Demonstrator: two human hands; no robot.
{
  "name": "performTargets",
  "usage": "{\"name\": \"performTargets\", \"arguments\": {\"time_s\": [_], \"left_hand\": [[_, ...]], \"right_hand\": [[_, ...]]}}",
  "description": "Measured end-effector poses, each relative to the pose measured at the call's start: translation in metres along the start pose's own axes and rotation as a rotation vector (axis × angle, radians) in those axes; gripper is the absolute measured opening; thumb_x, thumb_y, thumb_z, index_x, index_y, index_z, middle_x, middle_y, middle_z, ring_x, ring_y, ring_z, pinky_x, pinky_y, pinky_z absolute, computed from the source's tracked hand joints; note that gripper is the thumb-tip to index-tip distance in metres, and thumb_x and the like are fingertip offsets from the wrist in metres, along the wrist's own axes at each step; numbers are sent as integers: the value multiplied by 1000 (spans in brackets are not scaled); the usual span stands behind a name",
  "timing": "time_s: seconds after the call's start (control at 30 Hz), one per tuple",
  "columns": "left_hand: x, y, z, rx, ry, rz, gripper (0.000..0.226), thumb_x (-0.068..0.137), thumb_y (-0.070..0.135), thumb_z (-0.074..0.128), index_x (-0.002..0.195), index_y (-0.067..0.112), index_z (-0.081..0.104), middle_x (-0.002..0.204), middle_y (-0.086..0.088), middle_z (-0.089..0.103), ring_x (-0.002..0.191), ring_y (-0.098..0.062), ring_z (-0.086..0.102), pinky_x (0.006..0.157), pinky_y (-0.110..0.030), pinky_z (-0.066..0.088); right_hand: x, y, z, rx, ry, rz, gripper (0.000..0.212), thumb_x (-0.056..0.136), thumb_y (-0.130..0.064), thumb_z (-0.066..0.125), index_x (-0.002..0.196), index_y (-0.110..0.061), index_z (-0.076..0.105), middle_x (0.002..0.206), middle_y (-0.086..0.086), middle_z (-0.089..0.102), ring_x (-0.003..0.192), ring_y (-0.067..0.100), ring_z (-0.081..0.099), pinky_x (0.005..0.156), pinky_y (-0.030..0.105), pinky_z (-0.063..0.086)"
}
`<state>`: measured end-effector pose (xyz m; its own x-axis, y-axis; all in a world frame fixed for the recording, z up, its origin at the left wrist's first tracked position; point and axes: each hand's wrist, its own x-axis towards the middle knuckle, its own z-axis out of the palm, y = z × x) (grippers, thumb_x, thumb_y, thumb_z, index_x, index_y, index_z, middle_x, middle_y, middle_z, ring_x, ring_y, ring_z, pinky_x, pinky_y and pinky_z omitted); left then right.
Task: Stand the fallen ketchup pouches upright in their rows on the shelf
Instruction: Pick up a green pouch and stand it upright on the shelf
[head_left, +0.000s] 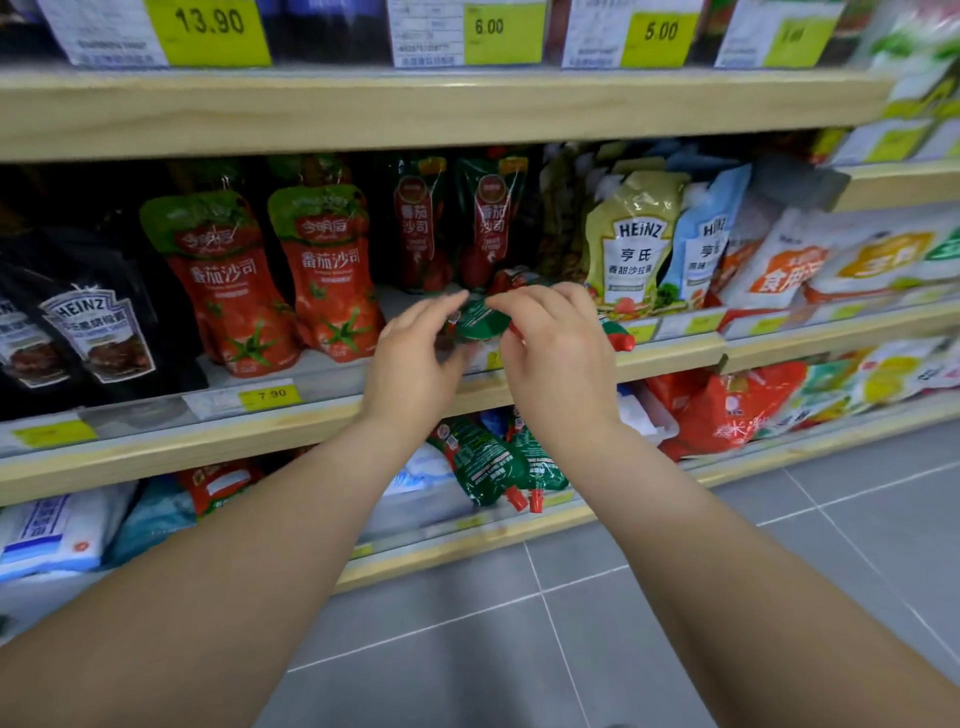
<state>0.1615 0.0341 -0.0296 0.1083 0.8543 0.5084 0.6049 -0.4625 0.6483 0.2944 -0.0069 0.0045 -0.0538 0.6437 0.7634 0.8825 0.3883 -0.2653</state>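
Observation:
A dark green ketchup pouch (478, 322) lies fallen on the middle shelf (332, 410), near its front edge. My left hand (415, 358) and my right hand (556, 353) both pinch it, one on each side. A second fallen pouch with a red cap (618, 335) pokes out to the right of my right hand. Behind them, two green pouches of the same kind (415, 223) (491, 223) stand upright at the back. Two red ketchup pouches (228, 291) (332, 275) stand upright to the left. On the shelf below, two more green pouches (485, 467) (535, 462) lie fallen, caps pointing outward.
Black Heinz pouches (98, 332) stand at the far left and Heinz salad dressing pouches (634, 244) at the right. The upper shelf board (415, 109) hangs low over the pouches. White bags (57, 525) fill the bottom shelf above a grey tiled floor (571, 623).

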Motion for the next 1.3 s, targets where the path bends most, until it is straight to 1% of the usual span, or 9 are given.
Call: {"name": "performTargets", "arguments": {"time_s": [0.1,0.2,0.27,0.4,0.53,0.63,0.83,1.0,1.3], "left_hand": [[1,1,1,-82,35,-34,39,83,11,67,121,15,62,115,-4,65,100,-7,54,82,0,33],[5,-1,-1,-130,22,-116,33,86,17,65,118,21,64,108,6,67,94,-6,58,76,-3,37],[8,-1,-4,-146,46,-145,24,86,23,65,110,24,66,95,14,67,87,-3,59,71,-2,39],[15,-5,-9,-126,69,-175,20,85,32,65,104,26,64,87,16,65,83,-8,62,73,-24,49],[23,-9,-12,-108,65,-200,21,87,35,61,105,23,60,90,6,69,83,-15,65,77,-38,54],[30,-11,-15,-134,8,-237,24,90,31,58,110,19,57,96,2,68,91,-17,65,80,-37,54],[2,-27,-35,123,-34,-184,56,85,36,64,136,24,43,129,-3,59,118,-21,53,96,-32,39],[-38,-55,-54,503,40,-102,48,83,45,63,126,26,57,120,-2,64,110,-29,51,96,-43,33],[-54,-82,-54,630,78,53,46,84,47,56,125,24,59,112,-1,67,100,-30,53,99,-42,28]], "right_hand": [[4,0,2,116,20,49,43,81,-4,60,123,-10,56,113,9,63,107,29,52,90,34,44],[-4,7,10,253,109,178,68,82,-10,65,140,-12,31,135,9,47,122,21,41,103,16,28],[-14,13,19,332,59,289,83,82,-14,68,146,-17,16,143,8,39,128,18,37,108,27,33],[-21,16,43,318,-155,278,99,83,-18,68,147,-33,-6,151,9,31,138,23,28,110,44,32],[-5,11,62,373,-165,291,113,80,-20,72,140,-45,-20,135,9,51,121,24,48,95,41,45],[2,9,74,369,-142,323,114,79,-19,71,140,-43,-22,115,9,63,100,24,60,80,41,51],[13,8,84,321,-131,345,110,80,-18,71,143,-38,-17,115,13,60,104,28,57,84,42,47],[22,6,90,269,-179,367,104,81,-16,71,147,-31,-8,110,14,62,98,30,60,81,42,48],[36,-9,108,239,-226,380,100,83,-12,66,148,-26,-9,112,17,57,97,34,59,79,46,52]]}}
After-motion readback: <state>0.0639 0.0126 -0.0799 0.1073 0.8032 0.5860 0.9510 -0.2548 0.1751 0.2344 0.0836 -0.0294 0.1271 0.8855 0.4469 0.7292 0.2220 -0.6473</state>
